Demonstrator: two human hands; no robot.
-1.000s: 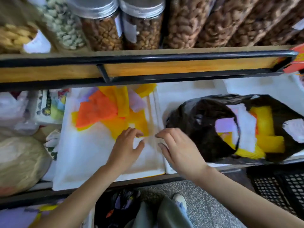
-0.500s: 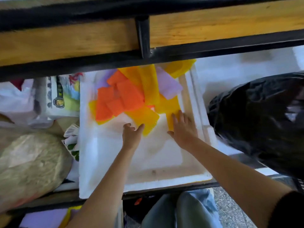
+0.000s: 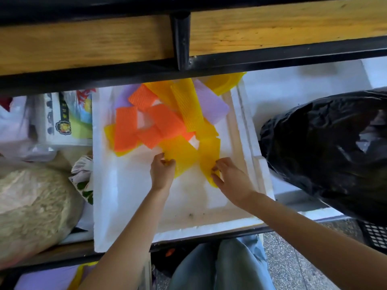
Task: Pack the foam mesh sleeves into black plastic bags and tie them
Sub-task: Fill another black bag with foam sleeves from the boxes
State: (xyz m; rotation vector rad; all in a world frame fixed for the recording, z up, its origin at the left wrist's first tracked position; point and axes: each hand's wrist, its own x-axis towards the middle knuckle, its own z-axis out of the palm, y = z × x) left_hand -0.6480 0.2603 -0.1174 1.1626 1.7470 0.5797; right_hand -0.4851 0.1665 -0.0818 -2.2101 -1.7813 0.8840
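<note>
Pinching yellow sleeves [image 3: 182, 150] in box [image 3: 100, 185], one each, left hand [image 3: 162, 172] and right hand [image 3: 232, 178]; pile there unpacked; bag [image 3: 314, 143] beside box, apparently part-filled, untied.

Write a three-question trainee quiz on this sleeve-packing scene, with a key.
1. True or false: the black crinkled plastic bag lies inside the white foam box.
2. Multiple choice: the right hand pinches a foam mesh sleeve of which colour? A orange, B yellow, C purple.
3. Short answer: what does the left hand pinch?

Key
1. False: the bag sits to the right of the box, outside it.
2. B.
3. Another yellow foam mesh sleeve.
</note>
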